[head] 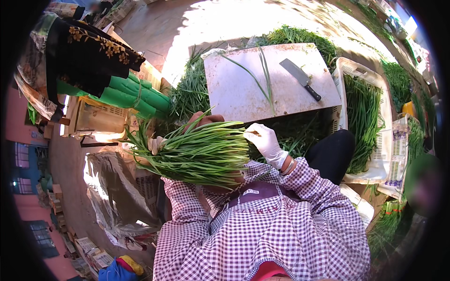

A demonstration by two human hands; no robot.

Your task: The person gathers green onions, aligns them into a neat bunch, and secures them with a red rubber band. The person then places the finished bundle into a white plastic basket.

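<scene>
My left hand (pixel 156 144), in a pale glove, grips a thick bunch of long green garlic chives (pixel 200 151). The bunch lies sideways before my chest, its leaves spreading past both sides of the fist. At its right end my right hand (pixel 263 140), white-gloved, pinches at the leaf ends with thumb and fingers. Just beyond the bunch is a whitish, stained cutting board (pixel 239 91). A cleaver (pixel 299 77) with a black handle rests on it, blade pointing away to the left. A few loose leaves (pixel 264 75) lie across the board.
To the right stands a white plastic crate (pixel 383 140) filled with greens. Loose greens (pixel 193 87) heap around the board. At left are rolled green bundles (pixel 140 96), a pale crate (pixel 100 117) and a grey plastic sheet (pixel 123 189). A person's dark floral garment (pixel 91 49) shows upper left.
</scene>
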